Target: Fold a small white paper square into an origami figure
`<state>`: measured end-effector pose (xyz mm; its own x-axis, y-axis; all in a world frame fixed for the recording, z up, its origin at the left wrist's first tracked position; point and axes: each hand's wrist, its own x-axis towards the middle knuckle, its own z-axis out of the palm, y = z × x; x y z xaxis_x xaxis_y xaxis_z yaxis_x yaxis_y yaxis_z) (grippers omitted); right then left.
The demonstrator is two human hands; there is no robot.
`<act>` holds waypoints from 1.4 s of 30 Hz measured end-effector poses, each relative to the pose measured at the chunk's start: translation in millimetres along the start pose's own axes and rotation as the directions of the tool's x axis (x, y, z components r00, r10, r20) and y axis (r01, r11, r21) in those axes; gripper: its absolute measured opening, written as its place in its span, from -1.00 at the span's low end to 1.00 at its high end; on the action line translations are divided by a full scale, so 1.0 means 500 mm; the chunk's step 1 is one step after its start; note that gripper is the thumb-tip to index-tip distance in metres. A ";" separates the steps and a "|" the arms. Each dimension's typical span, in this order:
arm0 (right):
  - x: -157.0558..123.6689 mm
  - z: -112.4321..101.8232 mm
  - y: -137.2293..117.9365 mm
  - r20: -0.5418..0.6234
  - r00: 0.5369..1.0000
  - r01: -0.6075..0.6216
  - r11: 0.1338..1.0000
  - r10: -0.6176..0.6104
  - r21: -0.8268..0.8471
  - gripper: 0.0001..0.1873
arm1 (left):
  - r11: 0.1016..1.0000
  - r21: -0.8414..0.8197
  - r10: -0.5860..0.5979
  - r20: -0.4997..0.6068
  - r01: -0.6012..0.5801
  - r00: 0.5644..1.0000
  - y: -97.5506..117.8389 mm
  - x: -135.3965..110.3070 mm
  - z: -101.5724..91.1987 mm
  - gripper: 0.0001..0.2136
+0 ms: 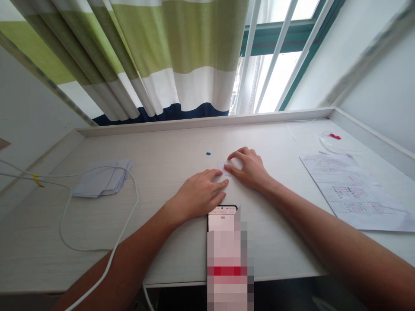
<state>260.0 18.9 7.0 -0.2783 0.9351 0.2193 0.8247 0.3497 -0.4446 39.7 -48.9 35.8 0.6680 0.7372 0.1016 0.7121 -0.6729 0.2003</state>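
A small white piece of paper (225, 168) lies on the pale desk (162, 233), in the middle. My left hand (201, 193) rests flat beside it, fingertips touching its near left edge. My right hand (248, 167) presses its right side with curled fingers. Most of the paper is hidden under the fingers. Just behind my left hand lies a phone (223, 216) with its screen lit, reaching to the desk's front edge.
A stack of white paper sheets (102, 178) lies at the left, with a white cable (97, 224) looped around it. A printed form (352, 190) lies at the right. A tiny blue piece (209, 153) sits behind the hands. Clear plastic with a red bit (334, 136) lies far right.
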 end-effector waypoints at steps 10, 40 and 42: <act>0.002 -0.004 0.007 -0.011 0.999 0.040 0.994 -0.039 0.100 -0.87 | 0.990 -0.141 -0.036 -0.060 0.027 0.998 -0.012 -0.001 0.014 -0.55; -0.003 0.002 -0.021 0.004 1.000 0.005 0.999 -0.005 0.043 -0.87 | 0.999 0.006 0.046 -0.009 -0.046 0.999 -0.027 0.001 0.017 -0.63; -0.005 0.003 -0.020 -0.001 1.000 0.015 0.999 -0.015 0.051 -0.86 | 0.999 -0.003 0.045 -0.015 -0.045 0.999 -0.027 0.000 0.019 -0.63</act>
<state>251.8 13.2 9.5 -0.2906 0.9296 0.2267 0.7939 0.3666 -0.4851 32.3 -40.5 24.0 0.6962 0.7068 0.1255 0.6806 -0.7054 0.1981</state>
